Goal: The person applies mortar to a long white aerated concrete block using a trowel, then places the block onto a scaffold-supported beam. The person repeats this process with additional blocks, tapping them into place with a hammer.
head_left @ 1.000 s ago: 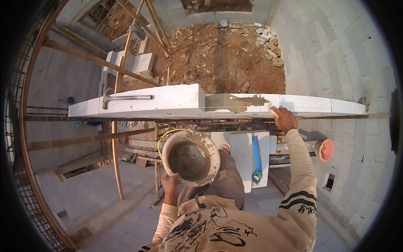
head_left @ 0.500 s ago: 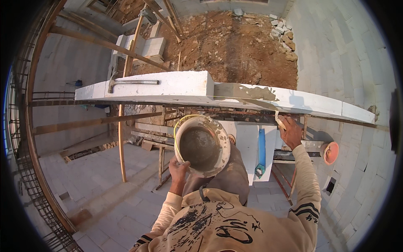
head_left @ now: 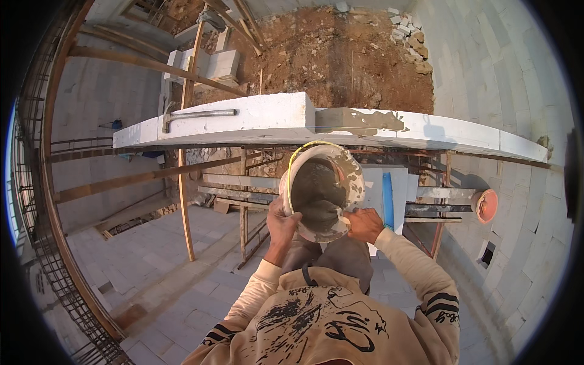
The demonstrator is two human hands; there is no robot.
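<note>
My left hand (head_left: pixel 281 222) grips the lower left side of a mortar-smeared white bucket (head_left: pixel 351 170), held tilted toward me at chest height. Grey mortar (head_left: pixel 311 185) fills it. My right hand (head_left: pixel 365 224) is at the bucket's lower right rim, closed on a trowel (head_left: pixel 325 214) whose mortar-coated blade lies inside the bucket. Just beyond the bucket runs a row of white blocks (head_left: pixel 255 118), with a patch of grey mortar (head_left: pixel 359 118) spread on top of it.
A metal-handled hammer (head_left: pixel 194 114) lies on the block row at the left. Below are scaffold planks, a blue level (head_left: pixel 387 191), an orange bucket (head_left: pixel 486 205) and slanted wooden poles (head_left: pixel 184 201). A rebar cage (head_left: pixel 36 201) stands at the far left, a white block wall at the right.
My right hand has left the top of the block row and come down to the bucket with the trowel. The bucket has tilted more toward me.
</note>
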